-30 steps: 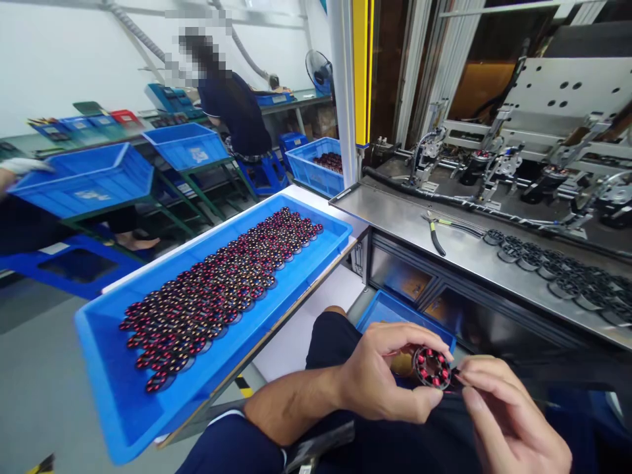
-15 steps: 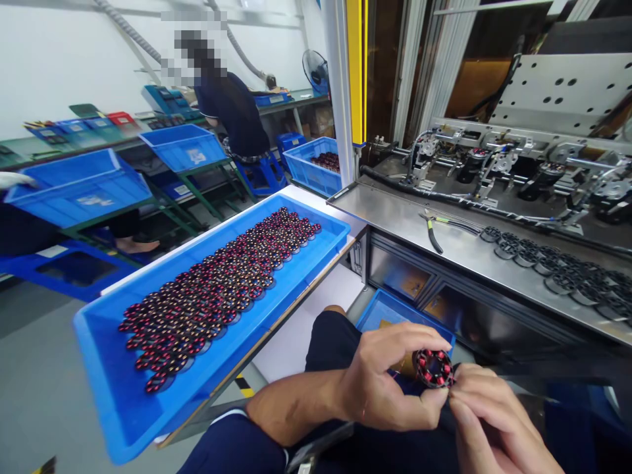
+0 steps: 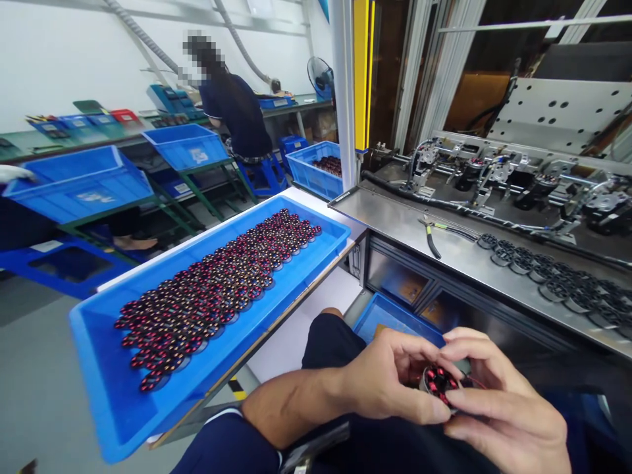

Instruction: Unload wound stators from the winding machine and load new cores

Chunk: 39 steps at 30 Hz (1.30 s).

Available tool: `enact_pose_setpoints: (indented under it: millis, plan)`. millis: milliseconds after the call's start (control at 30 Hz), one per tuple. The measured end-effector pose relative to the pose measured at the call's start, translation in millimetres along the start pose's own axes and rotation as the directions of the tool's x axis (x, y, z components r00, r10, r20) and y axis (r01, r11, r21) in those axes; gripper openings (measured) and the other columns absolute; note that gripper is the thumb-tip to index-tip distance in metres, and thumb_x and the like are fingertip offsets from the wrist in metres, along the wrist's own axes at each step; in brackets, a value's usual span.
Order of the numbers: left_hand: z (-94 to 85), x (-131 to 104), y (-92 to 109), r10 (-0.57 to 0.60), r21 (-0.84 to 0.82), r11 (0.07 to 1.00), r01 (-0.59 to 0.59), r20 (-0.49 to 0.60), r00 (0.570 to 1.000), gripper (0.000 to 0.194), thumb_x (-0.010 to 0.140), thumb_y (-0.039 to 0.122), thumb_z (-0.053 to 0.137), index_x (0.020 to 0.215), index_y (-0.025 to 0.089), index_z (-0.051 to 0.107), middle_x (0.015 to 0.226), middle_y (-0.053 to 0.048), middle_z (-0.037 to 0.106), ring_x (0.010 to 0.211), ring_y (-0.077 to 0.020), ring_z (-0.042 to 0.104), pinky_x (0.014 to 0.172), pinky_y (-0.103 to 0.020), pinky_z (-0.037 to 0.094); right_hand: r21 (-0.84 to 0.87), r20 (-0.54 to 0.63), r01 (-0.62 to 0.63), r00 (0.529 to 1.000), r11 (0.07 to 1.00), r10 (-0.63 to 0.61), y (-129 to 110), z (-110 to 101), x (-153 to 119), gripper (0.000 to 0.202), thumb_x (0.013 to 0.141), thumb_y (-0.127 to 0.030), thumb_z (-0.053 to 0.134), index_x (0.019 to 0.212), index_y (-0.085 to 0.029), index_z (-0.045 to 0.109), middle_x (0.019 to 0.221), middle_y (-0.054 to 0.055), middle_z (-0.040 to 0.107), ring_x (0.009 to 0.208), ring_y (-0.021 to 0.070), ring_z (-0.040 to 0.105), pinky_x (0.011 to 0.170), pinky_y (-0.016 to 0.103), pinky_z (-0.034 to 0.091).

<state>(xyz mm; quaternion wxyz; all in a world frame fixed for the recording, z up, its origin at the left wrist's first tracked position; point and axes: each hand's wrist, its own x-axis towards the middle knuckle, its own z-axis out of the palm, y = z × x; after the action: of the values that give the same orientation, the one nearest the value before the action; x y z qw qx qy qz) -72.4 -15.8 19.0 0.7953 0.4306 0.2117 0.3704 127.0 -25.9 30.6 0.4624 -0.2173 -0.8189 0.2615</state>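
Over my lap I hold a small round motor stator (image 3: 438, 382), black with red wire coils set in a ring. My left hand (image 3: 395, 382) grips its left side between thumb and fingers. On the other side, my right hand (image 3: 498, 395) has its thumb and fingers closed around the rim, with a thin red wire showing by the fingers. Part of the stator is hidden behind the fingertips. To the left, a long blue tray (image 3: 118, 421) bears many similar wound stators (image 3: 222, 283) laid in close rows.
Cutting pliers (image 3: 432, 237) lie on the metal ledge (image 3: 385, 214), beside rows of black stator cores (image 3: 553, 270). Behind them stands a winding machine (image 3: 498, 168). A blue bin (image 3: 390, 316) sits below the ledge. A co-worker (image 3: 237, 112) sits at the far bench.
My right hand has risen from the lower right edge of the stator to wrap its right side. The stator has tilted and moved slightly right and down.
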Motion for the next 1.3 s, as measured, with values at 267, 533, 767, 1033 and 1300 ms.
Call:
enact_pose_setpoints:
  millis: [267, 533, 767, 1033, 1300]
  plan:
    - [-3.5, 1.3, 0.7, -0.082, -0.07, 0.994, 0.083, 0.022, 0.996, 0.047, 0.058, 0.028, 0.094, 0.098, 0.013, 0.076, 0.086, -0.007, 0.077, 0.076, -0.012, 0.068, 0.079, -0.025, 0.052, -0.249, -0.112, 0.027, 0.992, 0.968, -0.057, -11.2, 2.3, 0.8, 0.022, 0.084, -0.012, 0.072, 0.098, -0.029, 0.076, 0.106, 0.005, 0.066, 0.102, 0.0206, 0.065, 0.082, 0.034, 0.061]
    - [9.1, 5.5, -6.1, 0.442, 0.158, 0.889, -0.43, -0.049, 0.896, 0.045, 0.063, 0.013, 0.086, 0.107, 0.013, 0.074, 0.102, -0.012, 0.076, 0.084, -0.0174, 0.072, 0.076, -0.028, 0.059, -0.54, -0.485, -0.152, 0.86, 0.828, -0.158, -24.4, 41.5, -15.0, 0.024, 0.087, -0.012, 0.068, 0.102, -0.029, 0.074, 0.084, 0.002, 0.065, 0.08, 0.0183, 0.064, 0.069, 0.035, 0.054]
    - [12.3, 9.1, -12.1, 0.806, 0.523, 0.505, -0.687, 0.001, 0.592, 0.047, 0.068, 0.014, 0.085, 0.112, 0.018, 0.071, 0.108, -0.011, 0.076, 0.094, -0.0204, 0.074, 0.087, -0.031, 0.061, -0.368, -0.566, -0.294, 0.823, 0.882, 0.038, -25.1, 57.9, -12.2, 0.013, 0.093, -0.01, 0.059, 0.099, -0.02, 0.065, 0.091, 0.004, 0.064, 0.081, 0.0135, 0.063, 0.07, 0.028, 0.05]
    - [4.8, 1.2, -20.4, 0.531, 0.256, 0.827, -0.5, -0.068, 0.844, 0.081, 0.06, 0.022, 0.095, 0.131, 0.019, 0.056, 0.121, -0.014, 0.066, 0.104, -0.0196, 0.068, 0.089, -0.028, 0.056, -0.241, -0.552, -0.191, 0.833, 0.951, 0.028, -10.2, 56.4, -14.2, 0.02, 0.089, -0.001, 0.054, 0.098, -0.017, 0.062, 0.088, 0.005, 0.062, 0.079, 0.0151, 0.063, 0.064, 0.028, 0.052]
    - [-17.3, 8.3, -22.6, 0.192, -0.091, 0.98, -0.175, 0.238, 0.952, 0.055, 0.089, 0.058, 0.064, 0.12, 0.014, 0.053, 0.076, -0.003, 0.065, 0.059, -0.0101, 0.064, 0.055, -0.019, 0.051, -0.401, -0.377, -0.169, 0.926, 0.901, 0.006, -12.9, 28.6, -12.8, 0.015, 0.089, -0.004, 0.055, 0.095, -0.017, 0.061, 0.083, 0.003, 0.063, 0.074, 0.0123, 0.065, 0.063, 0.024, 0.054]
